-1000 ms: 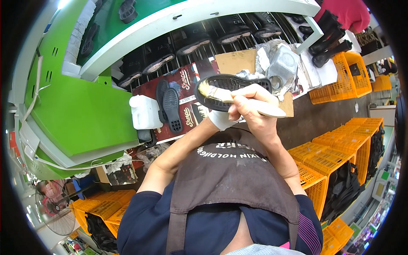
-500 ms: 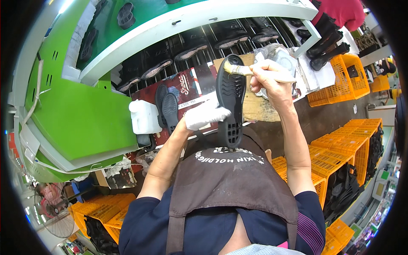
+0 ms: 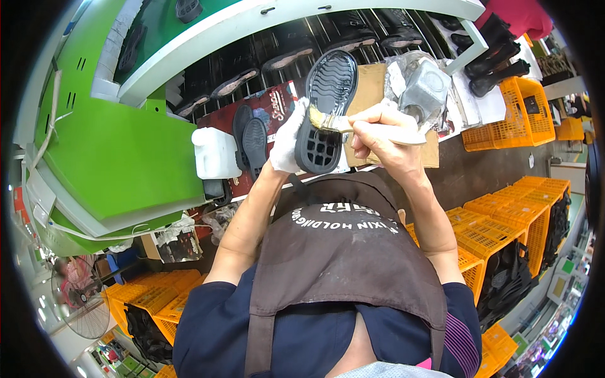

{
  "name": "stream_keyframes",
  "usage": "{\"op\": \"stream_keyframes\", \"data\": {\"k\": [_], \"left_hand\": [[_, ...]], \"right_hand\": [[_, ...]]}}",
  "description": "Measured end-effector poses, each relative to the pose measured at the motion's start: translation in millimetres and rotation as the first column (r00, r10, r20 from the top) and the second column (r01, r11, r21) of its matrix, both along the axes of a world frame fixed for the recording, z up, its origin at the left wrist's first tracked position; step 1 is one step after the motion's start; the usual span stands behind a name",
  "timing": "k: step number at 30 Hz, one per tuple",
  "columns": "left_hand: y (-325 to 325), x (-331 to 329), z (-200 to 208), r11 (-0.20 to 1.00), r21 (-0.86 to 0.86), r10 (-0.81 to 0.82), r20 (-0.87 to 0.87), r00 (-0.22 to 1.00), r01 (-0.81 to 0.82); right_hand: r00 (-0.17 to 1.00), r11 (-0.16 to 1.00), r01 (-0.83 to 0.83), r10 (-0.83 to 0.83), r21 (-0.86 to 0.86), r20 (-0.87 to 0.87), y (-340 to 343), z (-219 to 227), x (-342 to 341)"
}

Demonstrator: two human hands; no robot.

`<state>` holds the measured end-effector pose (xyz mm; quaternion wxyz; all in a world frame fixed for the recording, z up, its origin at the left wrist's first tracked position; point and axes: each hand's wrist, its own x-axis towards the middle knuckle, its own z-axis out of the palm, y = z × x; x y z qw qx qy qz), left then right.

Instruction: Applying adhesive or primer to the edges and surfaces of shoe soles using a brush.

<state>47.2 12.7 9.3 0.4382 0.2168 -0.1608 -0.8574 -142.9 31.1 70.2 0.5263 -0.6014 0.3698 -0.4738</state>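
My left hand (image 3: pixel 290 140), in a white glove, grips a black shoe sole (image 3: pixel 332 82) by its left edge. The sole stands tilted up, its wavy ridges at the far end and a grid of square hollows at the near end. Its ridged part looks wet and shiny. My bare right hand (image 3: pixel 386 133) is closed round the pale handle of a paintbrush (image 3: pixel 334 122). The brush's yellowish bristles touch the sole's left edge near its middle. Two more black soles (image 3: pixel 254 145) lean left of my gloved hand, next to a white plastic jug (image 3: pixel 215 153).
Black shoe uppers (image 3: pixel 290 55) line a roller rack beyond the hands, under the white frame of a green machine (image 3: pixel 120 170). A plastic-wrapped container (image 3: pixel 425 91) stands on cardboard (image 3: pixel 372 88). Orange crates (image 3: pixel 498 223) stack at right; black boots (image 3: pixel 498 69) stand far right.
The sole has turned and tipped, and its near end has risen away from the apron. The brush has moved from the far end toward the middle, down the left edge.
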Motion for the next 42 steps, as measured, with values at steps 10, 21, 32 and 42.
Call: {"op": "stream_keyframes", "data": {"k": [10, 21, 32, 42], "left_hand": [[-3.8, -3.6, -2.5, 0.980, -0.158, 0.153, 0.236, 0.960, -0.118], [6.3, 2.9, 29.6, 0.964, 0.088, -0.243, -0.087, 0.966, 0.251], [-5.4, 0.8, -4.6, 0.689, -0.480, -0.198, 0.597, 0.777, 0.544], [-9.3, 14.4, 7.9, 0.902, 0.013, -0.408, 0.357, 0.841, 0.432]], "right_hand": [[0.991, 0.970, -0.131, 0.132, 0.204, 0.009, 10.0, 26.3, -0.1], [0.890, 0.887, -0.451, 0.455, 0.099, -0.022, -13.9, 40.5, -12.3], [0.618, 0.621, -0.781, 0.755, -0.064, -0.218, -64.2, 35.4, -18.5], [0.547, 0.613, -0.790, 0.686, -0.024, -0.479, -68.1, 38.7, -52.1]]}}
